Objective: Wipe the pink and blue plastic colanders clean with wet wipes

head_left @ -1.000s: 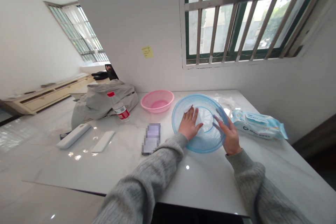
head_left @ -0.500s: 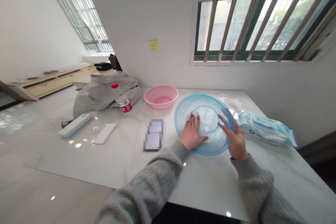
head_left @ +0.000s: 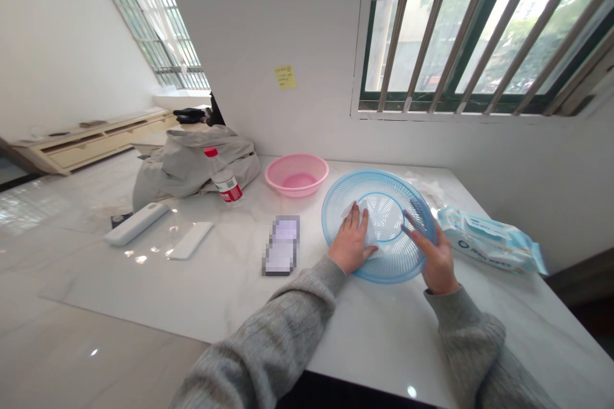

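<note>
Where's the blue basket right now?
In the head view, the blue basket is right of centre, between the pink basin and the wipes pack.

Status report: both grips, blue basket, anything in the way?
Left grip: spread flat on wipe, inside blue basket. Right grip: holding its rim. Wipes pack: close at right, not over basket.

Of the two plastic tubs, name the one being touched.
The blue basket, with the right hand at its rim and the left hand on a white sheet inside; the pink basin stands apart, untouched.
</note>
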Motion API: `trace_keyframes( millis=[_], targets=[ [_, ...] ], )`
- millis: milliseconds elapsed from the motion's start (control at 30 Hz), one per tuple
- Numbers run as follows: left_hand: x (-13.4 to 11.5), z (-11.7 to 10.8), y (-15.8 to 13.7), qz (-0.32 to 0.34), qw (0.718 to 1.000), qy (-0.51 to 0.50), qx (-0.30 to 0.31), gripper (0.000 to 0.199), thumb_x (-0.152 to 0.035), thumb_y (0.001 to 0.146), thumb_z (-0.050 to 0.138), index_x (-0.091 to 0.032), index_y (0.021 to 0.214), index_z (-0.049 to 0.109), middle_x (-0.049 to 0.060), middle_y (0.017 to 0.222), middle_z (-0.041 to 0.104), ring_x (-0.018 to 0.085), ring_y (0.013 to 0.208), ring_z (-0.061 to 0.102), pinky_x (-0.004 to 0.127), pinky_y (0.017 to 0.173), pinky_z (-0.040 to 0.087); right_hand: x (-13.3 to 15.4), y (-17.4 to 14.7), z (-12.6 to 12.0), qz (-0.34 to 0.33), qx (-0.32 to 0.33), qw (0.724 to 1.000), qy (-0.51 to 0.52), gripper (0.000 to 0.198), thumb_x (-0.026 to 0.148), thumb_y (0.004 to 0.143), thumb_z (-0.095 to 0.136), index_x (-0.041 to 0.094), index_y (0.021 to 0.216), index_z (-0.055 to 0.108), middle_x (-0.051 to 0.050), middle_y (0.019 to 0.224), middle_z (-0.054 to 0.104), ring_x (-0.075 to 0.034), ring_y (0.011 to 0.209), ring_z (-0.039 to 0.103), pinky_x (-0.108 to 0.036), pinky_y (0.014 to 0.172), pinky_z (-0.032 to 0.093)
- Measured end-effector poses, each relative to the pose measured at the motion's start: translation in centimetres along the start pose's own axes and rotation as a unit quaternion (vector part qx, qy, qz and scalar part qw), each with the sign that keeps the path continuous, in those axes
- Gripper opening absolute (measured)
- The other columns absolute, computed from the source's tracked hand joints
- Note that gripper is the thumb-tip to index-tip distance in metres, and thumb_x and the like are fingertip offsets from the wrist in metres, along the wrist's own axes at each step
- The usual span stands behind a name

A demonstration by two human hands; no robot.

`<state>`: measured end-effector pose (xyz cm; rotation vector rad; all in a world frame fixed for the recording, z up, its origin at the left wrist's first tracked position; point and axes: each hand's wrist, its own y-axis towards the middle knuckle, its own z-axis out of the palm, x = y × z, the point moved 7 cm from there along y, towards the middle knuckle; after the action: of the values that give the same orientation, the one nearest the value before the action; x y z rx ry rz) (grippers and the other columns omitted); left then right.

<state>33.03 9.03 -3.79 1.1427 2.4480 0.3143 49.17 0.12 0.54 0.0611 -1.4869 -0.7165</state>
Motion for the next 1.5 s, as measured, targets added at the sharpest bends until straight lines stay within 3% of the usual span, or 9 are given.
trace_keyframes(
  millis=[267, 800, 1067, 1500],
  targets=[
    [0.23, 0.08, 0.00, 0.001, 1.000, -0.028, -0.012, 0.104, -0.039, 0.088, 0.073, -0.013, 0.164, 0.007, 0.030, 0.172, 0.005, 0.038, 0.161, 0.002, 0.060, 0.125, 0.028, 0.81, -0.08, 0.24, 0.002, 0.003, 1.000, 0.006, 0.064, 0.040, 0.087, 0.072, 0.037, 0.149, 0.056, -0.003, 0.150, 0.060, -0.037, 0.144, 0.050, -0.062, 0.119, 0.041],
    [0.34, -0.07, 0.09, 0.004, 0.999, -0.039, -0.016, 0.095, -0.020, 0.085, 0.069, -0.010, 0.163, 0.016, 0.029, 0.172, 0.003, 0.036, 0.162, 0.002, 0.057, 0.128, 0.027, 0.37, -0.06, 0.02, 0.020, -0.017, 1.000, 0.015, 0.059, 0.033, 0.090, 0.072, 0.036, 0.147, 0.058, -0.004, 0.153, 0.058, -0.037, 0.144, 0.051, -0.062, 0.120, 0.040],
    [0.67, 0.06, 0.08, -0.004, 0.998, -0.063, -0.018, 0.091, -0.017, 0.085, 0.066, -0.015, 0.162, 0.019, 0.023, 0.174, 0.004, 0.035, 0.162, 0.007, 0.058, 0.128, 0.028, 0.38, -0.04, -0.02, -0.004, -0.005, 1.000, 0.005, 0.065, 0.039, 0.088, 0.073, 0.037, 0.150, 0.055, -0.003, 0.152, 0.058, -0.037, 0.144, 0.050, -0.062, 0.120, 0.040],
    [0.49, -0.71, 0.00, -0.005, 0.994, -0.100, -0.037, 0.061, -0.011, 0.084, 0.064, -0.017, 0.142, 0.047, 0.019, 0.174, 0.014, 0.034, 0.162, 0.015, 0.058, 0.127, 0.032, 0.18, 0.00, -0.08, 0.014, -0.017, 1.000, 0.008, 0.067, 0.043, 0.087, 0.074, 0.037, 0.150, 0.055, -0.004, 0.150, 0.060, -0.038, 0.142, 0.052, -0.064, 0.120, 0.039]
  ],
)
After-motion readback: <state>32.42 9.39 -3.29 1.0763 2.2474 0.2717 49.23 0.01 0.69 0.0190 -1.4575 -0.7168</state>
